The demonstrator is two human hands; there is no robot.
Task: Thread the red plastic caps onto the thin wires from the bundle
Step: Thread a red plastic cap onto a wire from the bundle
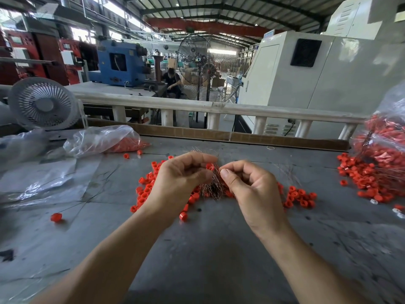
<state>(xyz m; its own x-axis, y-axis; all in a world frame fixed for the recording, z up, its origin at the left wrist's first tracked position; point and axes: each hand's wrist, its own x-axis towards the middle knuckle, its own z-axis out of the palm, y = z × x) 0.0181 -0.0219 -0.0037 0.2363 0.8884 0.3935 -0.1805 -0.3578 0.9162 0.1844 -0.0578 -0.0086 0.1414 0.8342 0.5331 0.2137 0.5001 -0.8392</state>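
My left hand [183, 178] pinches one red plastic cap [210, 166] between thumb and fingers, held above the table. My right hand [249, 185] sits just right of it, thumb and forefinger pinched together close to the cap; the thin wire in them is too fine to make out. Behind and below both hands lies the bundle of thin wires [213, 186] on the grey table [208, 249]. Loose red caps [145, 189] are scattered left of the bundle, and more loose caps [300, 197] lie to its right.
A clear bag of red caps [105, 140] lies at the back left beside a white desk fan [43, 104]. At the right edge a big bag and pile of caps with wires [377, 170]. One threaded cap [56, 217] lies at the left. Plastic sheeting [43, 183] covers the table's left side.
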